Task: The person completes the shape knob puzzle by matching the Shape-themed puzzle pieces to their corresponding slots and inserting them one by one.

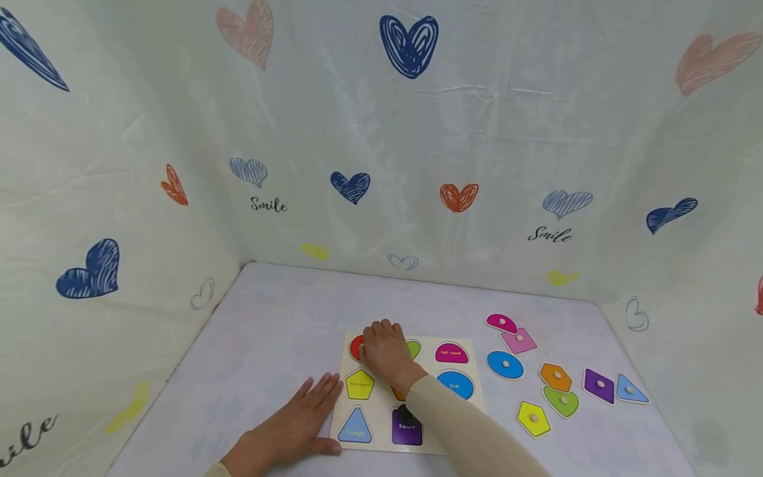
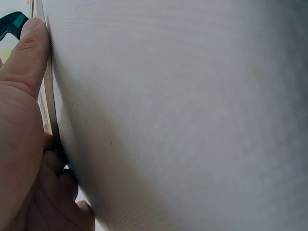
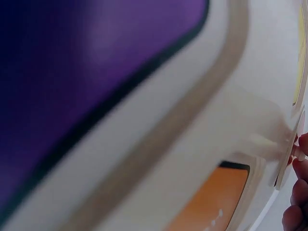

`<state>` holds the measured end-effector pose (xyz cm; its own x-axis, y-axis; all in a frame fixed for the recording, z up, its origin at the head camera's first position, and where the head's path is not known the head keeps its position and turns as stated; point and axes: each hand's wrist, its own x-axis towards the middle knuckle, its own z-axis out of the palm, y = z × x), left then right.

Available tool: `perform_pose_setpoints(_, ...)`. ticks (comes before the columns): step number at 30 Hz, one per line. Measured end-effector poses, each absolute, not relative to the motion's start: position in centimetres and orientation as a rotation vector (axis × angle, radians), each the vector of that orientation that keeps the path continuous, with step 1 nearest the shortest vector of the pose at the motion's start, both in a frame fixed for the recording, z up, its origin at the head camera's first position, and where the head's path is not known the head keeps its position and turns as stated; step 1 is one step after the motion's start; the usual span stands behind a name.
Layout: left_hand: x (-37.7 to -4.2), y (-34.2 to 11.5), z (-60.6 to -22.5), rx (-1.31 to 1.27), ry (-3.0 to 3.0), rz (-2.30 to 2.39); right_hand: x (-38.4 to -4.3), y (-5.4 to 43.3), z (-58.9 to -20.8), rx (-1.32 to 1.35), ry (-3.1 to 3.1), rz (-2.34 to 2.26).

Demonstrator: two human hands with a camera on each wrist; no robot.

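Note:
My right hand [image 1: 387, 351] reaches over the upper left part of a white shape puzzle board [image 1: 381, 414], fingers bent down near the red round shape [image 1: 356, 348]. At the right edge of the right wrist view, its fingertips [image 3: 301, 168] pinch the small knob of a thin puzzle piece [image 3: 284, 168], seen nearly edge-on, close over the board. The hand mostly hides this piece in the head view. My left hand [image 1: 295, 424] lies flat with straight fingers along the board's left edge, its thumb [image 2: 29, 57] by the lower left corner.
Loose knobbed pieces lie right of the board: a magenta half round [image 1: 501, 322], pink piece [image 1: 520, 341], blue oval [image 1: 505, 365], orange hexagon [image 1: 556, 377], green piece [image 1: 561, 401], yellow pentagon [image 1: 533, 419], purple square [image 1: 599, 386] and blue triangle [image 1: 632, 389]. Heart-printed curtains surround the table [image 1: 280, 311].

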<state>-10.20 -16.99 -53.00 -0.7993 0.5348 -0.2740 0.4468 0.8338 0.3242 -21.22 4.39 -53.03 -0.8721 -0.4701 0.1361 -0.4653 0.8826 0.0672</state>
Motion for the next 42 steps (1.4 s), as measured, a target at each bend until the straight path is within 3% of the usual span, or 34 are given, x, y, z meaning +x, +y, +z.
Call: perform_pose_setpoints(42,-10.25,-16.88,-52.99,0.717,2.646,0.356,-21.27,4.93,-52.94,0.631,-2.876,0.055)
